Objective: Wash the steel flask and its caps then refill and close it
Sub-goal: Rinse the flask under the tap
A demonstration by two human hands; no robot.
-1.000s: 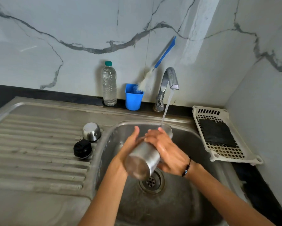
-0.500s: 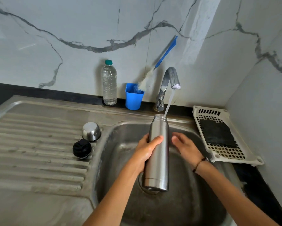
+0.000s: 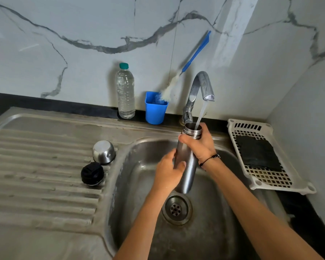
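Fingers of both hands are wrapped round the steel flask (image 3: pixel 188 162): the right hand (image 3: pixel 201 145) grips it just under the threaded neck, the left hand (image 3: pixel 167 170) grips the body lower down. The flask stands upright over the sink (image 3: pixel 135 184), above the drain (image 3: pixel 176 208), with its open mouth under the tap (image 3: pixel 201 87), and the water stream (image 3: pixel 201 113) runs into it.

Left of the sink, on the ribbed drainboard (image 3: pixel 36 175), sit the steel cap (image 3: pixel 104 152) and the black inner cap (image 3: pixel 92 173), close together and well apart from the flask.

The likely trouble from here is slip: wet steel in wet hands, growing heavier as water fills it, could slide down and knock the basin. If the mouth drifts off the stream, water would hit the rim or the right hand and splash. Left under the tap too long, it would overflow.
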